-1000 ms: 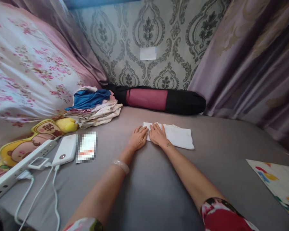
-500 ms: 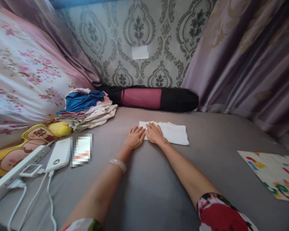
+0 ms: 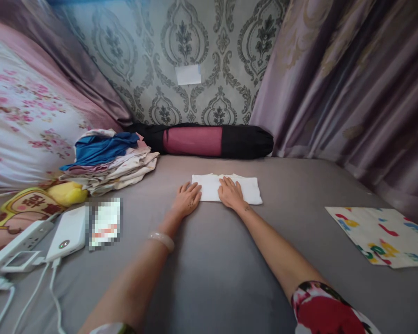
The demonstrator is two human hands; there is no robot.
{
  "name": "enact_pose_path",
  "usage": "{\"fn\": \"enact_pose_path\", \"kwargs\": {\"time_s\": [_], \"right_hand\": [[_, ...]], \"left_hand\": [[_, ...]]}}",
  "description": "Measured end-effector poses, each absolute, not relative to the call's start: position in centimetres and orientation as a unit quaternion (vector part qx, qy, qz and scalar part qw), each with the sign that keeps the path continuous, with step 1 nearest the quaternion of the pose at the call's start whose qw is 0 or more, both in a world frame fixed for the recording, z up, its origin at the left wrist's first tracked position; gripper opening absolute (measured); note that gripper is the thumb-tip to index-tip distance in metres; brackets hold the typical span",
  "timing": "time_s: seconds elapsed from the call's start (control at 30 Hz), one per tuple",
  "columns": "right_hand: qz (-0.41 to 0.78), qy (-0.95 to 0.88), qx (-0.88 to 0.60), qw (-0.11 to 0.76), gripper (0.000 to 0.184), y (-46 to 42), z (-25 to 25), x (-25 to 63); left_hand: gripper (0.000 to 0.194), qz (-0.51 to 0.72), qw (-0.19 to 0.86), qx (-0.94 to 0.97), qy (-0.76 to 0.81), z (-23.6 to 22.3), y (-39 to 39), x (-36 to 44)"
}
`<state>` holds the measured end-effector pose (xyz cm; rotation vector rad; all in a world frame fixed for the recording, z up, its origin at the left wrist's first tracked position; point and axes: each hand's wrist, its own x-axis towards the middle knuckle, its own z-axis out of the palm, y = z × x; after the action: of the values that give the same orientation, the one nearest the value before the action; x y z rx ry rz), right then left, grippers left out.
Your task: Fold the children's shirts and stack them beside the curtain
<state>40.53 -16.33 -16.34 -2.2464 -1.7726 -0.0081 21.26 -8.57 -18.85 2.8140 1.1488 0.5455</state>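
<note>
A folded white cloth (image 3: 209,188) lies flat on the grey bed sheet (image 3: 216,260) ahead of me. My right hand (image 3: 231,193) rests palm down on the cloth's middle, fingers stretched out. My left hand (image 3: 187,199) lies flat at the cloth's left end, fingers spread, its fingertips touching the edge. A pale bangle (image 3: 161,240) sits on my left wrist. Neither hand grips anything.
A stack of folded clothes (image 3: 107,160) with a blue piece on top stands at the left. A black and maroon roll (image 3: 204,140) lies along the wall. A power bank (image 3: 67,233), power strip (image 3: 16,243) and cables sit at the near left. A colourful printed cloth (image 3: 379,234) lies at the right.
My right hand has slid rightward along the cloth, away from my left hand, which stays at the left end. The view has shifted to the right.
</note>
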Motion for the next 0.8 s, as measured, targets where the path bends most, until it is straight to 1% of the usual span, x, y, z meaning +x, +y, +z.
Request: {"fn": "enact_pose_path", "kwargs": {"time_s": [0.1,0.23,0.53,0.8], "right_hand": [[-0.015,-0.609,-0.778,0.155,0.048,-16.3,-16.8,40.4],[-0.013,-0.605,-0.78,0.156,0.048,-16.3,-16.9,40.3],[0.036,-0.614,-0.774,0.154,0.049,-17.1,-16.1,41.7],[-0.005,-0.592,-0.793,0.143,0.047,-18.3,-16.1,43.9]], "left_hand": [[0.043,0.171,0.026,0.912,0.373,-18.8,-8.6,21.3],[0.043,0.165,0.02,0.912,0.376,-18.6,-8.7,21.2],[0.045,0.159,0.017,0.913,0.374,-18.6,-8.7,21.2],[0.045,0.157,0.012,0.913,0.377,-18.8,-8.6,21.2]]}}
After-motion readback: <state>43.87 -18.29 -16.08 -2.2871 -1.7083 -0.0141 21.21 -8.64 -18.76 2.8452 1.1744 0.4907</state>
